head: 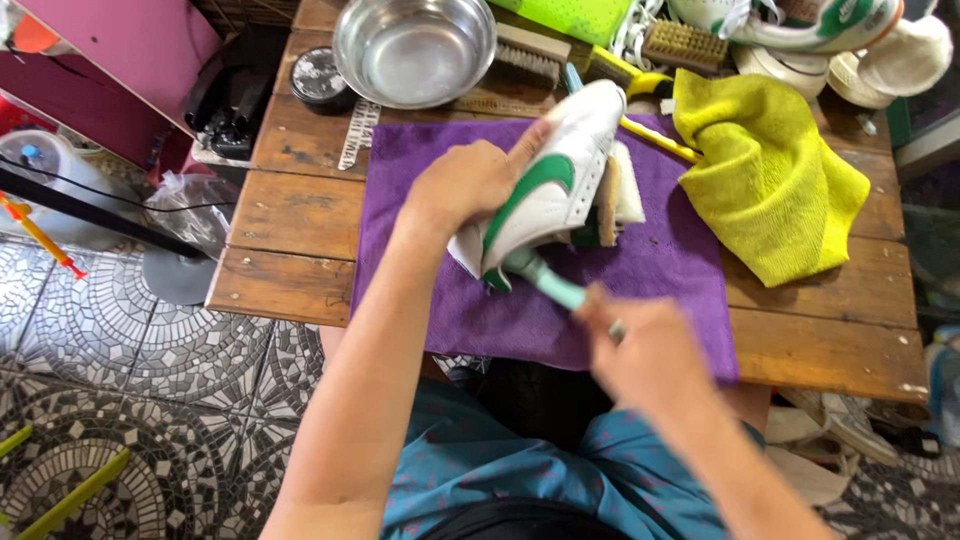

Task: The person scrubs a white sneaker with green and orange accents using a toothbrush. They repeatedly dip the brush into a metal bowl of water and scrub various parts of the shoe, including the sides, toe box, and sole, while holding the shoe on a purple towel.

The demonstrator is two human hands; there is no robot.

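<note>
Left hand (470,185) fingers wrapped shut around white-and-green sneaker (555,190), tilted over purple cloth (660,260) on the surface. Right hand (645,355), blurred, closed on mint-handled brush (545,278) at the heel. Sneaker likely light, upper yielding; midfoot grip suits.

A shoe (548,190) lies on a cloth (420,180) on the table (290,215), a bowl (414,48) behind it.
</note>
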